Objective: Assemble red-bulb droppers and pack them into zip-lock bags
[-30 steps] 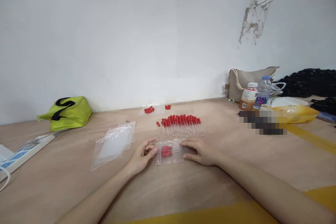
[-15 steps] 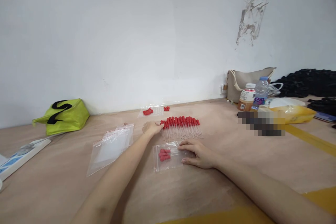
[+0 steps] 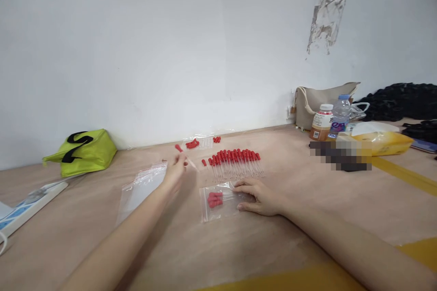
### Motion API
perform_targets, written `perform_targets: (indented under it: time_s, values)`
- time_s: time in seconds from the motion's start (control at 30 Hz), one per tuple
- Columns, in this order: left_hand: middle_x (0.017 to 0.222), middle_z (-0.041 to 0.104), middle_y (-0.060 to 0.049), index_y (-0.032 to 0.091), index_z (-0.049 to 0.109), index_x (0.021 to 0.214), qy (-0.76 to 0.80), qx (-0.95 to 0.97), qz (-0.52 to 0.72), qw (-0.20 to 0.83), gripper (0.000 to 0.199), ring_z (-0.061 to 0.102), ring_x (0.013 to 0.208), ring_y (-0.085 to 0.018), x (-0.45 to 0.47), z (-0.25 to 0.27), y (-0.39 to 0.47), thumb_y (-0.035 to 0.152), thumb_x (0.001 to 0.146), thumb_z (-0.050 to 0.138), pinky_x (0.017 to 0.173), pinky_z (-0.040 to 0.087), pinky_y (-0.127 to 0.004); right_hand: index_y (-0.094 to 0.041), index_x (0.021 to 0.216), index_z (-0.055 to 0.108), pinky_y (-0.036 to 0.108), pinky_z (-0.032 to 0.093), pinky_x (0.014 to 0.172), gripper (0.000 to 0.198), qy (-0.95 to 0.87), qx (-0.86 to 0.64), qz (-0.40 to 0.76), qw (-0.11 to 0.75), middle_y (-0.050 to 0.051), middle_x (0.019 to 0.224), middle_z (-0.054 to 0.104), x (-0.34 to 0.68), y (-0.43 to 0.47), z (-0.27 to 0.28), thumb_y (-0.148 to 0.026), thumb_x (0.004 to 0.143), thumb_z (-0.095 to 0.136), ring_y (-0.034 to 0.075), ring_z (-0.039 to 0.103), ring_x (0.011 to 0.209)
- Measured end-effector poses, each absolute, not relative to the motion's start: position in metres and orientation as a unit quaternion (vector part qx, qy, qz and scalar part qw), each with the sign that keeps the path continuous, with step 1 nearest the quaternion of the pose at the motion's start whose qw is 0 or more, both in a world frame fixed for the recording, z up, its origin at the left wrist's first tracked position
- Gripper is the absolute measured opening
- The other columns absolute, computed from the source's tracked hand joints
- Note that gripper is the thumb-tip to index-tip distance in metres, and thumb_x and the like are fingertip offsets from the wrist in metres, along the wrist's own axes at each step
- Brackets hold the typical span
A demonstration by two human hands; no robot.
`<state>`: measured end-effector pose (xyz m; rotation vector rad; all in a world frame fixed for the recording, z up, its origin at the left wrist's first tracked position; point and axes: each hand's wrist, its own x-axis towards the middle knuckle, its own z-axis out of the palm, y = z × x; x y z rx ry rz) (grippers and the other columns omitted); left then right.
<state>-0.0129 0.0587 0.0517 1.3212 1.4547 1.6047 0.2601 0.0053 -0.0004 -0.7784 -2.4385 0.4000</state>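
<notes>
My left hand (image 3: 175, 172) is raised left of the row, fingers closed around a dropper (image 3: 178, 148) with a red bulb and a clear tube slanting down to the right. Many red-bulbed droppers (image 3: 235, 157) lie side by side in a row at the middle. One dropper (image 3: 204, 163) sits slightly apart at the row's left end. In front of them, a clear zip bag (image 3: 204, 211) contains several droppers, bulbs toward its zip end. My right hand (image 3: 257, 198) rests on the bag's right end, fingers spread over the plastic.
Flat clear bags (image 3: 143, 191) lie under and beside my left forearm. Toward the wall is another clear bag (image 3: 206, 143) with red bulbs. A power strip (image 3: 37, 202) and a green bag (image 3: 90, 152) are left; bottles (image 3: 321, 122) and a yellow pack (image 3: 385, 143) stand right.
My left hand has moved left and up from the row's left end, now carrying a dropper. My right hand has stayed on the zip bag.
</notes>
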Motion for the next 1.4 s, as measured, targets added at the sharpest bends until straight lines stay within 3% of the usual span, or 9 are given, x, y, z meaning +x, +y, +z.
perform_targets:
  time_s: [0.1,0.23,0.37,0.53,0.67,0.83,1.0,1.13,1.4]
  values:
    - [0.079,0.06,-0.002,0.013,0.05,0.081,0.534,0.47,0.632,0.305,0.033,0.051,0.056,-0.007,-0.041,0.047,0.027,0.045,0.074,0.056,0.053,0.041,-0.02,-0.022,0.113,0.055,0.036,0.038,0.089,0.045,-0.905,-0.293,0.152,0.268,0.009,0.111,0.053,0.261,0.006,-0.001,-0.044,0.074,0.055,0.021,0.047,0.102]
    - [0.075,0.062,0.0,0.018,0.041,0.102,0.516,0.463,0.642,0.326,0.054,0.053,0.058,-0.009,-0.056,0.028,-0.01,0.037,0.061,0.07,0.057,0.042,-0.021,-0.021,0.113,0.055,0.036,0.037,0.09,0.045,-0.904,-0.295,0.157,0.267,0.009,0.112,0.052,0.261,0.007,-0.003,-0.045,0.075,0.054,0.021,0.046,0.104]
    - [0.076,0.063,0.001,0.023,0.025,0.122,0.506,0.496,0.612,0.352,0.07,0.057,0.064,-0.01,-0.048,0.012,-0.031,0.033,0.067,0.066,0.065,0.044,-0.024,-0.021,0.114,0.054,0.037,0.036,0.091,0.046,-0.904,-0.298,0.156,0.265,0.009,0.113,0.051,0.262,0.007,-0.003,-0.047,0.075,0.054,0.021,0.046,0.105]
    - [0.075,0.063,0.001,0.023,0.02,0.125,0.517,0.52,0.576,0.362,0.07,0.059,0.066,-0.012,-0.035,0.011,-0.039,0.037,0.07,0.062,0.067,0.046,-0.027,-0.021,0.114,0.054,0.036,0.037,0.091,0.046,-0.904,-0.296,0.154,0.269,0.009,0.113,0.051,0.262,0.007,-0.004,-0.045,0.075,0.054,0.021,0.046,0.104]
    - [0.075,0.063,0.0,0.02,0.027,0.12,0.523,0.537,0.542,0.379,0.064,0.06,0.068,-0.014,-0.03,0.012,-0.04,0.042,0.07,0.06,0.07,0.048,-0.03,-0.021,0.114,0.054,0.037,0.037,0.09,0.046,-0.903,-0.296,0.156,0.268,0.009,0.113,0.051,0.262,0.008,-0.005,-0.046,0.075,0.054,0.021,0.046,0.104]
    - [0.082,0.064,-0.004,0.016,0.047,0.104,0.526,0.576,0.497,0.38,0.048,0.061,0.073,-0.016,-0.029,0.01,-0.042,0.044,0.067,0.061,0.073,0.047,-0.031,-0.021,0.114,0.054,0.036,0.037,0.09,0.047,-0.904,-0.296,0.16,0.265,0.009,0.113,0.051,0.262,0.008,-0.004,-0.047,0.075,0.053,0.021,0.046,0.104]
    - [0.074,0.061,-0.003,0.017,0.066,0.084,0.55,0.665,0.404,0.303,0.029,0.056,0.069,-0.016,-0.035,0.009,-0.045,0.039,0.066,0.064,0.063,0.044,-0.026,-0.022,0.113,0.055,0.037,0.037,0.09,0.048,-0.902,-0.297,0.16,0.27,0.009,0.112,0.052,0.262,0.008,-0.004,-0.049,0.075,0.053,0.021,0.046,0.104]
    - [0.069,0.061,-0.001,0.018,0.065,0.095,0.537,0.675,0.393,0.32,0.037,0.054,0.06,-0.013,-0.035,0.007,-0.048,0.033,0.061,0.07,0.057,0.043,-0.024,-0.021,0.113,0.055,0.036,0.037,0.09,0.048,-0.902,-0.297,0.157,0.271,0.009,0.112,0.051,0.262,0.007,-0.005,-0.049,0.074,0.054,0.021,0.046,0.103]
    - [0.091,0.065,-0.007,0.015,0.06,0.1,0.475,0.662,0.358,0.456,0.032,0.059,0.083,-0.018,-0.025,0.012,-0.05,0.029,0.071,0.062,0.076,0.045,-0.03,-0.023,0.11,0.057,0.035,0.037,0.086,0.043,-0.905,-0.294,0.133,0.276,0.008,0.107,0.054,0.251,0.001,-0.003,-0.047,0.074,0.055,0.02,0.048,0.098]
